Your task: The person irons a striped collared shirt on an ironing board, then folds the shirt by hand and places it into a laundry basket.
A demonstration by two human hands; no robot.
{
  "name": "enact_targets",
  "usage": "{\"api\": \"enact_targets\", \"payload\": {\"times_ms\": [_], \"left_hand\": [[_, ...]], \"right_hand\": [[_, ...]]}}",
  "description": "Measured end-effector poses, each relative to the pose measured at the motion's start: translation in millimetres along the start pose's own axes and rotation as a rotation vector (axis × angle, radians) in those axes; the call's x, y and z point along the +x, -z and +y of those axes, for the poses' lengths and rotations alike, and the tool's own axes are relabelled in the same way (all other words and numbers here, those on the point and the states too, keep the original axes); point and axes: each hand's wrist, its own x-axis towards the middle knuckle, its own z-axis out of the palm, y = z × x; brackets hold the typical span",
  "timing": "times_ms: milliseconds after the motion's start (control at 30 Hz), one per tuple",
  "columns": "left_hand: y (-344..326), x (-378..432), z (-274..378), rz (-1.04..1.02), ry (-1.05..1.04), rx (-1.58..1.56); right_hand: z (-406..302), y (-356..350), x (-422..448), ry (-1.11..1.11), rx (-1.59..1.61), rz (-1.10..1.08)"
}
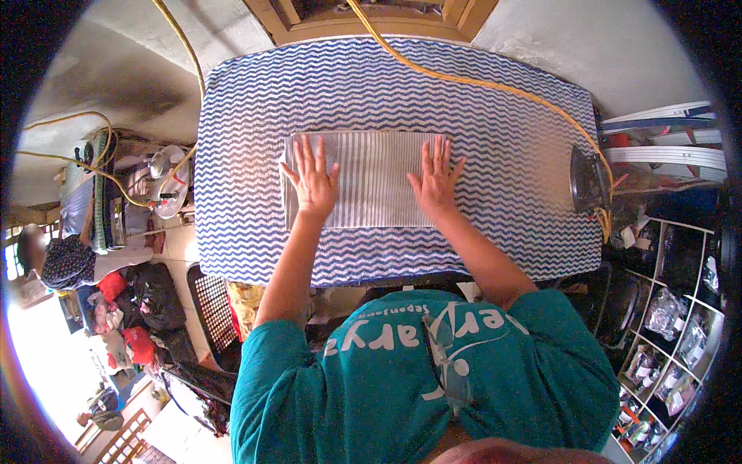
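Note:
A folded grey-and-white striped cloth (377, 180) lies flat in a neat rectangle on the table cover (371, 87), which has blue and white zigzag stripes. My left hand (313, 180) rests palm down on the left part of the cloth, fingers spread. On the right part, my right hand (436, 181) is also laid flat with its fingers apart, the thumb side towards the middle. Neither hand grips anything. Between them the cloth looks smooth; its left edge shows several layers.
A dark clothes iron (584, 181) stands at the table's right edge. Its yellow cord (464, 80) runs across the cover from above. A wire rack (655, 278) with plastic-wrapped goods stands at right. A plastic chair (211, 301) and another person (66, 255) are at left.

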Motion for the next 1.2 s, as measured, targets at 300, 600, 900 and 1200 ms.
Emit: {"api": "enact_targets", "payload": {"times_ms": [300, 600, 900, 1200], "left_hand": [[-12.8, -20.9, -33.5, 0.015, 0.076, -0.056], [-2.6, -31.0, -30.0, 0.075, 0.174, -0.216], [-2.5, -49.7, 44.0, 0.01, -0.028, -0.284], [-8.1, -96.8, 192.9, -0.396, -0.374, -0.182]], "right_hand": [[13.3, -13.8, -19.4, -0.129, 0.084, 0.089], [49.0, 11.2, 9.6, -0.575, 0.801, -0.022], [250.7, 147.0, -30.6, -0.471, -0.155, 0.3], [398.3, 199.7, -8.4, -0.702, -0.176, -0.187]]}}
